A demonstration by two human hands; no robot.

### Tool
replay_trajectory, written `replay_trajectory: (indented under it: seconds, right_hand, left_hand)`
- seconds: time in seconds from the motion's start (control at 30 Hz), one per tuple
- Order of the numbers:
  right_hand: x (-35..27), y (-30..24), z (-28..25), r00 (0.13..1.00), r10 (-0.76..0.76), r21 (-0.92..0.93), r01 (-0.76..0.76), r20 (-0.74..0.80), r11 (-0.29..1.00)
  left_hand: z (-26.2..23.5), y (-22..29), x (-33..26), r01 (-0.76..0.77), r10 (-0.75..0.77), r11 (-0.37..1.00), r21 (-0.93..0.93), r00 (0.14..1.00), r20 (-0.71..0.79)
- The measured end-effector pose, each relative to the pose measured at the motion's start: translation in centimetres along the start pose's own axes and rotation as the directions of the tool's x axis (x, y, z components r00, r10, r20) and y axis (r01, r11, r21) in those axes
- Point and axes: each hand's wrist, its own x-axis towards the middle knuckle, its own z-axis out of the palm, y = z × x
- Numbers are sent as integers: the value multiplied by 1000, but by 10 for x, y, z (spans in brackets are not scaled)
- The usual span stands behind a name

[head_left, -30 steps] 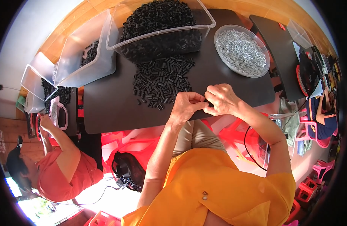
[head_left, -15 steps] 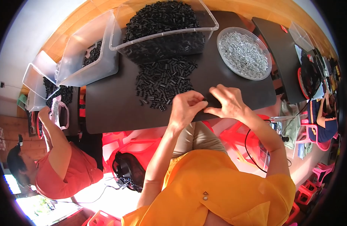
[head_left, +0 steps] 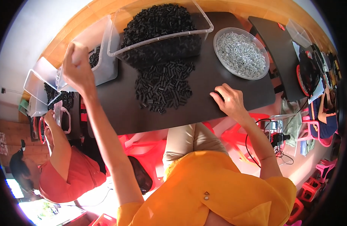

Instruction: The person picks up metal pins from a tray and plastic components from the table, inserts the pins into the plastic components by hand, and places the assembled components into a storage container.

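My left hand [head_left: 77, 67] is stretched out over the clear plastic bin [head_left: 108, 49] on the left, which holds some black parts [head_left: 94, 58]. Its fingers are curled in, and whatever they may hold is hidden. Above the table's right half, my right hand [head_left: 230, 100] has its fingers bent toward the thumb; I cannot make out what is in them. Between the hands a loose pile of small black tubular pieces [head_left: 162, 88] lies on the dark table [head_left: 124, 107]. Nearest my right hand is a round clear tub [head_left: 267, 62] of small silvery metal parts [head_left: 241, 52].
A large clear bin [head_left: 162, 39] heaped with black pieces stands behind the pile. At the left, a person in red [head_left: 71, 169] works at another table. A second dark table [head_left: 273, 56] lies to the right, with red stools [head_left: 311, 188] beyond it.
My hands were together over the table's front. My left hand has swung far left to the left bin. The right hand has stayed near its place, apart from the left.
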Motion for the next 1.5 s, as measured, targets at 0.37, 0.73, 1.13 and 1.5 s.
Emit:
replay_trajectory:
  seconds: [0.37,0.73,1.13,1.5]
  right_hand:
    - [27,-42,28,996,61,312,-80,71,947]
    - [23,-23,25,886,313,616,-463,342,637]
    - [12,-31,-9,950,186,735,-313,253,602]
    - [59,66,-41,936,330,188,-304,-127,934]
  left_hand:
    - [14,65,-207,504,-81,752,-424,709,700]
    - [8,72,-232,679,-198,670,-298,551,810]
    - [23,84,-230,884,23,353,-308,321,947]
    - [43,80,-254,853,0,415,-316,347,938]
